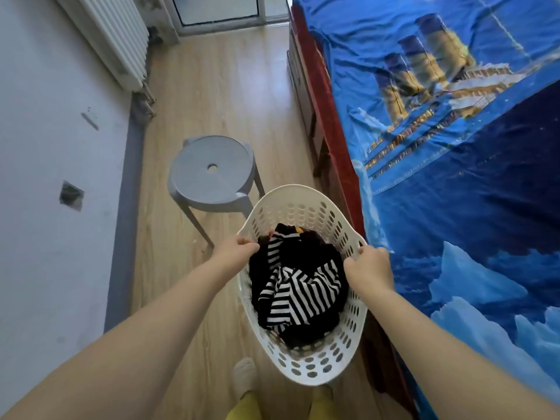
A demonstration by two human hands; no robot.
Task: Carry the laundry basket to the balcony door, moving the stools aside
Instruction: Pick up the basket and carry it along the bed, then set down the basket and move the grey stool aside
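Note:
I hold a white perforated laundry basket (306, 369) in front of me, off the floor. Black and black-and-white striped clothes (298, 294) lie inside it. My left hand (235, 253) grips the basket's left rim. My right hand (371, 269) grips its right rim. A grey round plastic stool (212, 172) with a hole in its seat stands upright on the floor just ahead and left of the basket, between the wall and the bed. The balcony door (218, 10) with its glass pane is at the far end of the passage.
A bed with a blue ship-print sheet (454, 147) and red-brown frame runs along the right. A white radiator (112, 34) hangs on the grey-white left wall. Wooden floor (218, 86) stretches from the stool to the door. My feet show at the bottom.

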